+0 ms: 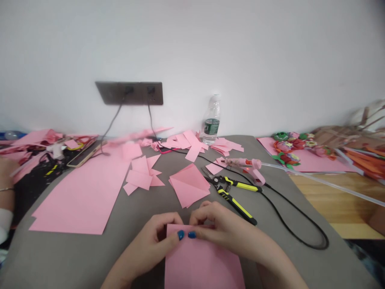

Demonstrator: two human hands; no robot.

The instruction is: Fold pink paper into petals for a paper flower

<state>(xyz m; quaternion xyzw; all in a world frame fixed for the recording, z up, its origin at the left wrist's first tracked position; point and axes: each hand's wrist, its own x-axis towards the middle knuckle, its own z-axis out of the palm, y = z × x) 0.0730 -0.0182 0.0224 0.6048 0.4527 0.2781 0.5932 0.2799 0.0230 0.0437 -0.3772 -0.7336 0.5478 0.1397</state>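
Note:
A pink paper sheet (201,265) is held upright at the near edge of the grey table. My left hand (159,241) pinches its upper left edge, thumb on the near face and fingers behind. Close beside it, my right hand (219,226) grips the same top edge, its thumb almost touching the left one. Just beyond my hands lie stacked pink squares (189,184). Yellow-and-black pliers (237,190) rest to the right with their handles apart, next to a pink glue gun (246,166) with a clear glue stick.
Large pink sheets (87,192), small cut pieces (140,176) and a phone (82,154) lie left. A water bottle (211,122) stands by the wall. A black cable (288,228) loops right. Paper flowers (288,146) sit far right. Another person's arm (6,184) shows at left.

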